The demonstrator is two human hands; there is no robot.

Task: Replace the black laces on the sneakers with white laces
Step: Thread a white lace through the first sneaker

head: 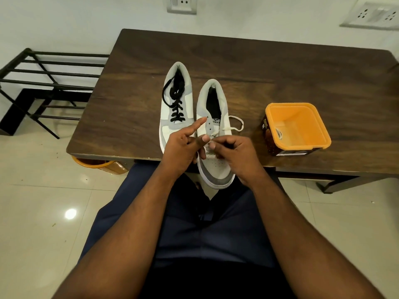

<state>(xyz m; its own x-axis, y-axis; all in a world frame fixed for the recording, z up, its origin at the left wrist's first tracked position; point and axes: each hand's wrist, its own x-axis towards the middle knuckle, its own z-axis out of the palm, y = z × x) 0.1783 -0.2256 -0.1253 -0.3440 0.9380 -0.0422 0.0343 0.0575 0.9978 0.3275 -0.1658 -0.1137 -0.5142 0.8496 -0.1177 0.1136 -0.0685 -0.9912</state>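
Two grey-and-white sneakers lie on a dark wooden table (280, 72), toes toward me. The left sneaker (176, 104) carries black laces (176, 100), partly tucked into its opening. The right sneaker (216, 130) overhangs the table's near edge, and a white lace (236, 124) loops out to its right. My left hand (183, 147) pinches the lace over the lower eyelets between thumb and middle finger, index finger pointing forward. My right hand (235, 154) grips the lace just beside it with curled fingers. Both hands hide the lower lacing.
An open orange tub (302, 145) with a brown label stands right of the sneakers, something white inside it. A black metal rack (43, 83) stands on the tiled floor to the left. An orange bin (103, 165) peeks from under the table. My dark trousers fill the foreground.
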